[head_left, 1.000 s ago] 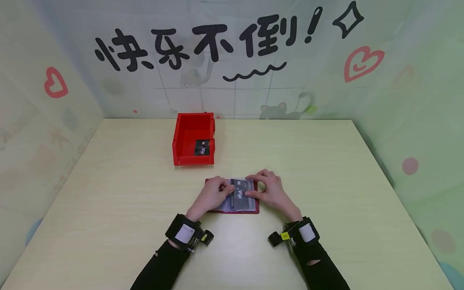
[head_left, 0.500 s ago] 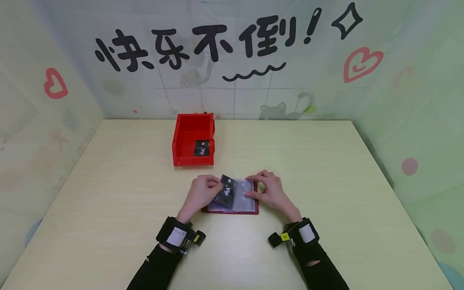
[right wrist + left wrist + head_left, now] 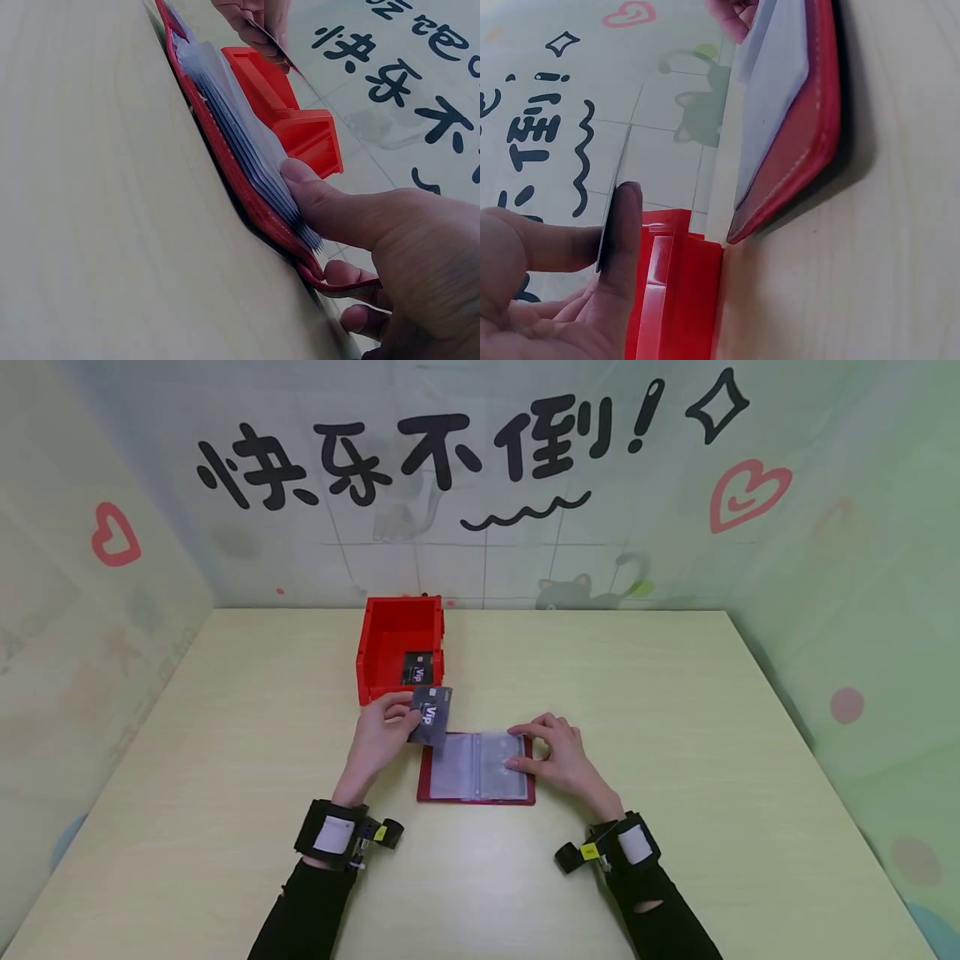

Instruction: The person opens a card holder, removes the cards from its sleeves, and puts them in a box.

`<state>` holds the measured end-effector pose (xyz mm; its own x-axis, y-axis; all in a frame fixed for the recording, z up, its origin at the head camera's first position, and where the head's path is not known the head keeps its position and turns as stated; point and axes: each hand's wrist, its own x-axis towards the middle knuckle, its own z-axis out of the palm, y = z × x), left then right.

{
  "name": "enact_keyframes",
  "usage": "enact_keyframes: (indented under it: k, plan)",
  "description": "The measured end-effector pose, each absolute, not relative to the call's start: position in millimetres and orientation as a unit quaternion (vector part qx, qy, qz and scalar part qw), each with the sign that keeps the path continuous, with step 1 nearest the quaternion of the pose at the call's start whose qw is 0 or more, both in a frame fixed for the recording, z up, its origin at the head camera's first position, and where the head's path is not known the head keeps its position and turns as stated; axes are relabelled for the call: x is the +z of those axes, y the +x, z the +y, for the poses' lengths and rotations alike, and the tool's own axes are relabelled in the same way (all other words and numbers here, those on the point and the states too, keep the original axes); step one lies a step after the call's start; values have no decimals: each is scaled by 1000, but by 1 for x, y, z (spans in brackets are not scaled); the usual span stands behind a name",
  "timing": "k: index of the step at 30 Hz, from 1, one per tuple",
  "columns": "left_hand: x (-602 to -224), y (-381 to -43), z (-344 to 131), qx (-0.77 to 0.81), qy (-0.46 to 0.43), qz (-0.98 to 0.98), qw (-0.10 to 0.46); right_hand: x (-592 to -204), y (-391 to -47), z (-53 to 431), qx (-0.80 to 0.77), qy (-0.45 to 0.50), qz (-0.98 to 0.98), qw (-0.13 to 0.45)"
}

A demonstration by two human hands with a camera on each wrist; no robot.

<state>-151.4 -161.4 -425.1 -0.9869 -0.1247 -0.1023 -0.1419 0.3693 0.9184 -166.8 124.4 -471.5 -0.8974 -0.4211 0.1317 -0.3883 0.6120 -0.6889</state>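
My left hand (image 3: 372, 739) pinches a dark "Vip" card (image 3: 432, 714) between thumb and fingers, raised by the near edge of a red bin (image 3: 363, 653). Seen from the left wrist, that card (image 3: 608, 229) is edge-on. A card holder (image 3: 452, 770) with a red cover lies spread on the table, showing clear sleeves. At its right side my right hand (image 3: 564, 758) grips it. In the right wrist view the thumb (image 3: 319, 202) presses on the stack of sleeves, with fingers under the cover's edge. Another dark "Vip" card (image 3: 417, 670) lies inside the bin.
The pale wooden table (image 3: 225, 735) reaches back to a printed wall cloth (image 3: 480, 552) with black writing. Similar cloths stand along the left and right sides. The red bin stands behind the card holder, toward its left.
The card has come out of the card holder's right-hand sleeve. My left hand has carried it left and away toward the bin. My right hand stays in place.
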Motion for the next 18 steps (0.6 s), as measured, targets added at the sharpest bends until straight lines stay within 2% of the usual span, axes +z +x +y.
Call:
enact_keyframes:
  k: [8,12,18]
  plan:
    - [-427,-163,-164,544,-88,826,-123,-473,-168,124,-378,-224,898,21]
    - [-428,-172,-163,540,-92,826,-137,-473,-168,124,-379,-225,897,22]
    - [-424,-186,-162,542,-106,824,-127,-474,-169,124,-379,-223,898,23]
